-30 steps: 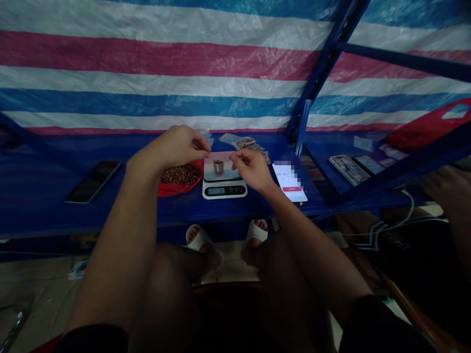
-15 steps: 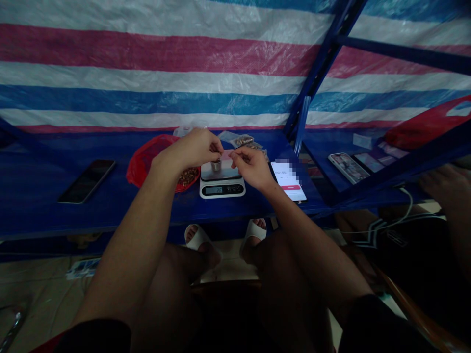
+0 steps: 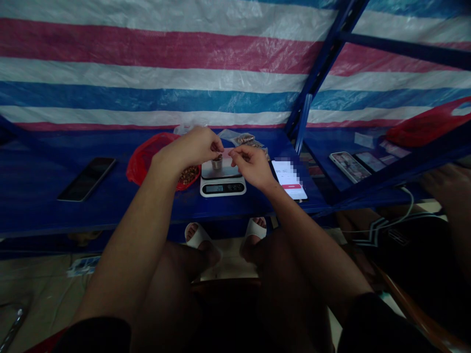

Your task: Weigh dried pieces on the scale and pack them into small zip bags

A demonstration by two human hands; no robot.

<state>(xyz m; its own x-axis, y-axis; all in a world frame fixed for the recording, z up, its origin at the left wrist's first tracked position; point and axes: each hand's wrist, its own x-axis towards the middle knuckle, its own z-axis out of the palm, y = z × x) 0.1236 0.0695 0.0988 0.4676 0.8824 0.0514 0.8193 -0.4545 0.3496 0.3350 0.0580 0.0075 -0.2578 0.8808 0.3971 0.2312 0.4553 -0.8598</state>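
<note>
Cup [image 3: 217, 165], small and upright, sits on the plate of the kitchen scale [image 3: 223, 193], brown pieces [image 3: 219, 157] showing at its rim. Scale is at mid-length of the blue worktop [image 3: 191, 210], nearer the front edge than the back; display lit, digits too small to read for sure. Left hand [image 3: 196, 145] is over the cup, wrist bent, fingers drawn together just above the rim; can't tell if they grip anything. Right hand [image 3: 253, 162] hangs by the scale's right edge, thumb and fingertips brought close, apart from the cup; can't tell if anything's in them. Red bag [image 3: 138, 164] with more brown pieces is just left of the scale, partly behind the left forearm. Clear bags [image 3: 246, 139] lie behind the scale, toward the back edge. Lit phone [image 3: 290, 181] is right of the scale, dark phone [image 3: 87, 179] well left.
</note>
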